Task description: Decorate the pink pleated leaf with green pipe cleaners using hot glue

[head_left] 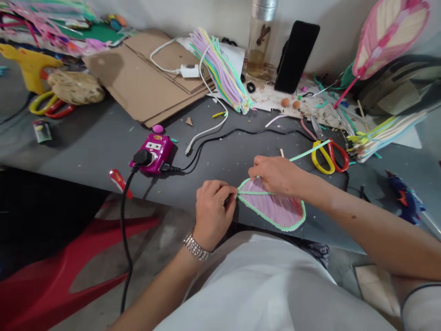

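Observation:
A leaf-shaped piece made of lilac pipe cleaners (270,212), edged in mint green, lies at the table's near edge. A mint strip runs along its middle from the pointed left tip. My left hand (214,209), with a metal watch on the wrist, is closed in a pinch on that tip. Over the upper part of the piece is my right hand (280,175), its fingers curled closed at the upper rim. From behind it a mint green pipe cleaner (308,151) sticks out toward the scissors (324,158). My right fingertips are partly hidden.
A magenta power socket (156,154) with black cables stands left. Behind are cardboard sheets (127,78), bundled pipe cleaners (223,73), a bottle (260,41) and an upright phone (296,57). A blue glue gun (406,197) lies right; a red-handled cutter (120,181) overhangs the front edge.

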`<state>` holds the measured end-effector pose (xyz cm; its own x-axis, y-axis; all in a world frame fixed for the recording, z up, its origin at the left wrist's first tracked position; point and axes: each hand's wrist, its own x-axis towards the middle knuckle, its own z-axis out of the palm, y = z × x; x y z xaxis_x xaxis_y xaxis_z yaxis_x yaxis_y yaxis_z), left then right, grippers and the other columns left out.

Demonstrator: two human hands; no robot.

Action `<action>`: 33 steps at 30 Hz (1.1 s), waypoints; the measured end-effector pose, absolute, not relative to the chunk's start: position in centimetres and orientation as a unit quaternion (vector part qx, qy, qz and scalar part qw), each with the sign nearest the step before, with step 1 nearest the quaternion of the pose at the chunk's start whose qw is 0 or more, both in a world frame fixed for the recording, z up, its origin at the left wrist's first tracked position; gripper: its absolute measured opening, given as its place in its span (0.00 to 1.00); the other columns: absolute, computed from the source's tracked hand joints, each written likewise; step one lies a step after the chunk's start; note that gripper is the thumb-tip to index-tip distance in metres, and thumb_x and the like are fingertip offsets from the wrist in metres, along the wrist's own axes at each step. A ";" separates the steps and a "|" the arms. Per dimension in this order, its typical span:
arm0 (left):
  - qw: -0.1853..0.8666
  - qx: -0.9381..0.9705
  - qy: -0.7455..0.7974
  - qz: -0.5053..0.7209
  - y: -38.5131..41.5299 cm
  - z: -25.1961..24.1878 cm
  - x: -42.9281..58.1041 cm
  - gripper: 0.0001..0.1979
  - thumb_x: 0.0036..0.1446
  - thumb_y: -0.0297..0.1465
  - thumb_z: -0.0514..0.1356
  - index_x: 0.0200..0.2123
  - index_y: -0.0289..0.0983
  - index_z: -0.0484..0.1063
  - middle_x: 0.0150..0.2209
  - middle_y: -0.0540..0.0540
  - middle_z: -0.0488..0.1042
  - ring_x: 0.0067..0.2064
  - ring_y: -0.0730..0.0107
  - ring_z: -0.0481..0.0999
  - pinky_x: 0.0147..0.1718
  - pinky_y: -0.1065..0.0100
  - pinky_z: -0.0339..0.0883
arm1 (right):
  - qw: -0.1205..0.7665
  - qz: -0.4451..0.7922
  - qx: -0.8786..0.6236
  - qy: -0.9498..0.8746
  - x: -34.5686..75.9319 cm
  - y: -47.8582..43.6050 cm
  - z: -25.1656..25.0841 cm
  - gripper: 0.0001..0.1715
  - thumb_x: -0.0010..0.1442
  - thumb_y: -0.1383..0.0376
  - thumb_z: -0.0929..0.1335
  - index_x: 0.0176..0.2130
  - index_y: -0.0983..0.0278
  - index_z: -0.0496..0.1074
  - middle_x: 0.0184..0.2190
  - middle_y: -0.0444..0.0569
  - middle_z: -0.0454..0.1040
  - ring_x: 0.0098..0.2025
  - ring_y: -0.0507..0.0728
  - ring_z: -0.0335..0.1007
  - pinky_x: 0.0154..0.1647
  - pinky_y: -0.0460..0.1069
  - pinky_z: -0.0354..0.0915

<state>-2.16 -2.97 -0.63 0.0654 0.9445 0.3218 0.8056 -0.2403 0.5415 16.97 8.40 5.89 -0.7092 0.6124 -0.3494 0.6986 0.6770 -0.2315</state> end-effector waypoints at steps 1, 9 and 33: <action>0.113 0.722 0.607 0.313 -3.0 -0.6 -2.2 0.06 0.63 0.25 0.60 0.37 0.39 0.78 0.37 0.46 0.77 0.40 0.61 0.71 0.38 0.60 0.62 | 0.122 -0.175 0.361 0.908 17.0 8.4 5.8 0.20 0.57 0.74 0.61 0.40 0.63 0.79 0.39 0.50 0.71 0.29 0.52 0.59 0.30 0.49 0.43; 0.141 0.704 0.621 0.314 -3.0 -0.4 -2.1 0.04 0.63 0.26 0.60 0.40 0.39 0.73 0.38 0.46 0.78 0.42 0.60 0.72 0.41 0.59 0.63 | 0.119 -0.186 0.366 0.904 17.1 8.7 5.6 0.18 0.59 0.73 0.61 0.39 0.62 0.78 0.39 0.50 0.70 0.30 0.52 0.60 0.30 0.48 0.43; 0.115 0.707 0.624 0.311 -3.2 -0.4 -2.1 0.07 0.64 0.28 0.60 0.44 0.39 0.76 0.39 0.43 0.76 0.43 0.59 0.72 0.42 0.58 0.65 | 0.052 -0.222 0.325 0.918 17.6 9.6 7.1 0.21 0.57 0.78 0.61 0.41 0.63 0.78 0.42 0.50 0.73 0.37 0.54 0.66 0.43 0.50 0.50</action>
